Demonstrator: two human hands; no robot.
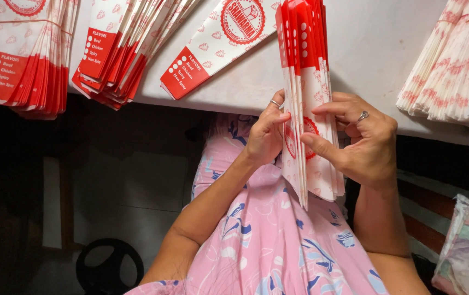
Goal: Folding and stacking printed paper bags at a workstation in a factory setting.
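The person held a thick bundle of red-and-white paper sleeves [306,104] upright on its edge between both hands, just near the near edge of the white worktop [376,49] and above a lap covered in pink flowered cloth [278,240]. The left hand [265,134] closed its grip on the left face of the bundle, with the fingers pressed flat to the paper. The right hand [363,143] held the right face; its thumb lay across the front sleeves and its fingers curled behind, so both grips were shut on the same bundle. It seemed that the step in hand was squaring or counting the sleeves, because the edges stood almost even but fanned a little at the far end. The next move would probably call for a firm pinch and a tap of the lower edge, so that no sleeve slipped out. On the far left of the worktop lay fanned stacks of the same sleeves [27,54], beside them another fanned pile [119,54], then a single flat sleeve [218,41]. At the far right rested a paler stack [453,71].
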